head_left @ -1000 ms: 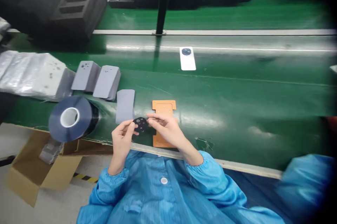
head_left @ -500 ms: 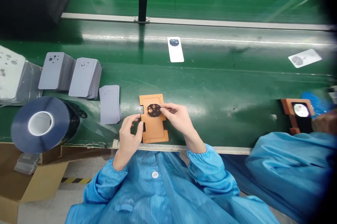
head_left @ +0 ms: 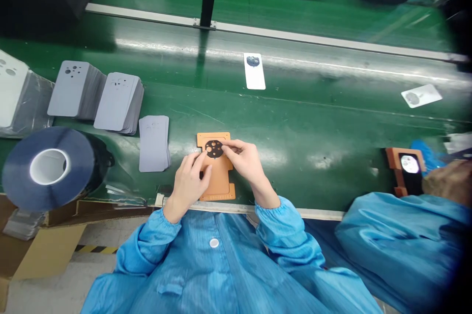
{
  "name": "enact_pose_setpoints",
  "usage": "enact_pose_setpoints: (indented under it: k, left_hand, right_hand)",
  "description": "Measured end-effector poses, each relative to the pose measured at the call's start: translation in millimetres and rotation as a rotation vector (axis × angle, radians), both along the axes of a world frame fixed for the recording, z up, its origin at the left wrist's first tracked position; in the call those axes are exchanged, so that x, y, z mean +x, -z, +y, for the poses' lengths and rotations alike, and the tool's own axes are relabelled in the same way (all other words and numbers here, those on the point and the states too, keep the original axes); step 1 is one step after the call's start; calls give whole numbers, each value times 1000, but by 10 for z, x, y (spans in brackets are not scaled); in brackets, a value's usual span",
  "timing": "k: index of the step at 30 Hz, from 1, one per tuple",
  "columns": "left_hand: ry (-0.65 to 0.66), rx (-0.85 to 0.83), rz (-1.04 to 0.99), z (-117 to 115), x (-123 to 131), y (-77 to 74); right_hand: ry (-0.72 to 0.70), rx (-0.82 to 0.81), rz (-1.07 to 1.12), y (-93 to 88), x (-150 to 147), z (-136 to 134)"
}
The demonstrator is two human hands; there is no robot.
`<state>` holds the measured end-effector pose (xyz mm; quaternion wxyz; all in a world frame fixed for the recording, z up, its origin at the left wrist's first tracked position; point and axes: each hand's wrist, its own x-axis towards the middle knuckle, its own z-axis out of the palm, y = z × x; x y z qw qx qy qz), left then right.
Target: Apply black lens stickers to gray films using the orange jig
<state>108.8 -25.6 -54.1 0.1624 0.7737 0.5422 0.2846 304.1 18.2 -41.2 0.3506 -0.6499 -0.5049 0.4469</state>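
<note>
An orange jig plate (head_left: 220, 184) lies at the near edge of the green conveyor belt (head_left: 295, 122). A small black round piece with several holes (head_left: 214, 149) sits on the jig's upper part. My right hand (head_left: 245, 161) pinches the right edge of that black piece with its fingertips. My left hand (head_left: 191, 181) rests on the jig's left side, with its fingers bent and its fingertips touching the black piece's left edge.
Stacks of grey cards (head_left: 154, 143) (head_left: 118, 102) (head_left: 72, 90) lie left of the jig, with a big roll of blue film (head_left: 47, 166) beyond them. White cards (head_left: 254, 71) (head_left: 421, 96) ride on the belt. A co-worker's blue sleeve (head_left: 398, 235) and another orange jig (head_left: 403, 169) are at right.
The black round piece went from between my raised hands down onto the orange jig. My left hand then moved in onto the jig beside it.
</note>
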Motion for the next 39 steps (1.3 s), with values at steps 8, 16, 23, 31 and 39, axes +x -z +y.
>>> enact_pose_setpoints:
  k: [8,16,23,31,39]
  left_hand:
    - [17,22,116,-7,14,-11]
    - [31,-8,220,4,17,-63]
    - [162,42,297,145,-2,-170]
    - [284,-19,309,224,-160,-267]
    - [224,24,332,118,-191,-166]
  right_hand:
    - [-13,45,-114,13,4,-11]
    - [-82,185,-276,21,0,2]
    - [-244,189,-511,-39,-33,7]
    - [-316,94,-559,-165,22,40]
    - [-189,-40,2,58,228,121]
